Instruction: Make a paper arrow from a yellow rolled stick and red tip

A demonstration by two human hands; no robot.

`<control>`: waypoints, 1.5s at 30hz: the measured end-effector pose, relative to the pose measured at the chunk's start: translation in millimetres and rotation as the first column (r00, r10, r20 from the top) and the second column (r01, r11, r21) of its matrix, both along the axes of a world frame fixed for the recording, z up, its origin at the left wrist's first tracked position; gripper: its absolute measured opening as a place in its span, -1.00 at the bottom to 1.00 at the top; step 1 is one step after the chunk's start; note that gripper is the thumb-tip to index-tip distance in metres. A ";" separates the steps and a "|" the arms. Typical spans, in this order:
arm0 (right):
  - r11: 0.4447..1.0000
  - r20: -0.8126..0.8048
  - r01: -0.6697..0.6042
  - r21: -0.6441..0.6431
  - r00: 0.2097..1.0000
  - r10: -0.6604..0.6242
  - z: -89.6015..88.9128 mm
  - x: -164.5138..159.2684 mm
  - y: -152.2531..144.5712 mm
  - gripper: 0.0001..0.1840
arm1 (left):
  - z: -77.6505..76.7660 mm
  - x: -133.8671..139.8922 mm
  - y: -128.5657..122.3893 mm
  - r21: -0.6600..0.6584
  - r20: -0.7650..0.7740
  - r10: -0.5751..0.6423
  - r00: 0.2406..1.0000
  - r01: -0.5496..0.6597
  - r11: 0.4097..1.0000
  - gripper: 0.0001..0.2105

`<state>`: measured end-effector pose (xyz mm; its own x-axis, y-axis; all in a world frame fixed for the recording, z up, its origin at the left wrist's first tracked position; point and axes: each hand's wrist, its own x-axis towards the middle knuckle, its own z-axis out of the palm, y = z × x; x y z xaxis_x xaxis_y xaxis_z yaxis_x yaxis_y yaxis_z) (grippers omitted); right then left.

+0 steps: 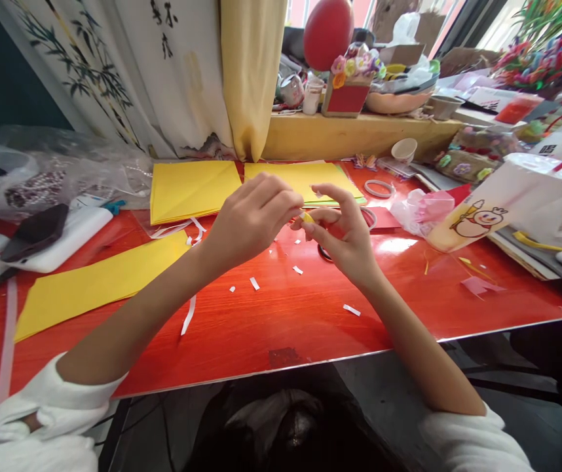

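Both my hands meet above the middle of the red table. Between them is a small folded piece of yellow paper [307,217], with a pale end. My right hand [347,239] pinches it between thumb and a finger, its index finger raised and bent with a tiny white scrap at the tip. My left hand [256,213] has its fingers drawn together at the piece's upper left end; its fingertips are partly hidden. Behind the hands lie a yellow paper stack [195,187] on the left and another yellow stack [305,177] on the right.
White paper scraps [254,283] dot the red table [242,341]. A long yellow strip [104,282] lies left, near a phone [38,233] and plastic bags. At right stands a drink cup [482,203] with a straw. A cluttered ledge [305,136] runs behind.
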<state>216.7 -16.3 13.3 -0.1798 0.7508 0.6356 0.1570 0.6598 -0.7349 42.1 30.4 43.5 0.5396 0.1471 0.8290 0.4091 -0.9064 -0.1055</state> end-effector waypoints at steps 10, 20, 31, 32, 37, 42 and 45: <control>0.997 -0.002 0.027 0.066 1.000 -0.027 0.8 0.4 -2.4 -0.61 | 0.5 -0.6 2.9 -0.040 -0.015 -0.138 0.990 0.137 0.990 -0.89; 0.994 0.035 0.069 0.081 0.997 -0.072 1.5 1.4 -2.8 -0.61 | 2.3 0.9 -0.2 -0.107 0.015 -0.187 0.982 0.187 0.976 -0.87; 0.989 0.062 0.109 0.104 0.991 -0.115 -0.1 0.9 -2.7 -0.64 | -1.4 0.0 2.8 -0.082 -0.006 -0.188 0.982 0.187 0.979 -0.88; 0.988 0.062 0.111 0.107 0.991 -0.118 -0.1 1.0 -2.6 -0.64 | -1.3 0.1 2.5 -0.081 -0.008 -0.189 0.982 0.188 0.979 -0.88; 0.991 0.070 0.103 0.088 0.992 -0.109 0.5 0.8 -3.4 -0.65 | -1.4 0.5 1.7 -0.085 -0.001 -0.190 0.982 0.189 0.978 -0.89; 0.991 0.064 0.101 0.084 0.992 -0.106 -0.5 0.6 -2.9 -0.65 | -2.9 0.4 3.0 -0.087 0.004 -0.195 0.981 0.194 0.977 -0.88; 0.991 0.062 0.099 0.085 0.993 -0.104 -1.2 0.6 -2.5 -0.64 | -3.5 0.5 3.4 -0.100 0.006 -0.198 0.980 0.198 0.975 -0.88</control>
<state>217.3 -18.7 12.1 -0.1492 0.7131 0.6850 0.2730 0.6955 -0.6646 42.6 33.8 40.1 0.5697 0.1184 0.8133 0.2200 -0.9754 -0.0121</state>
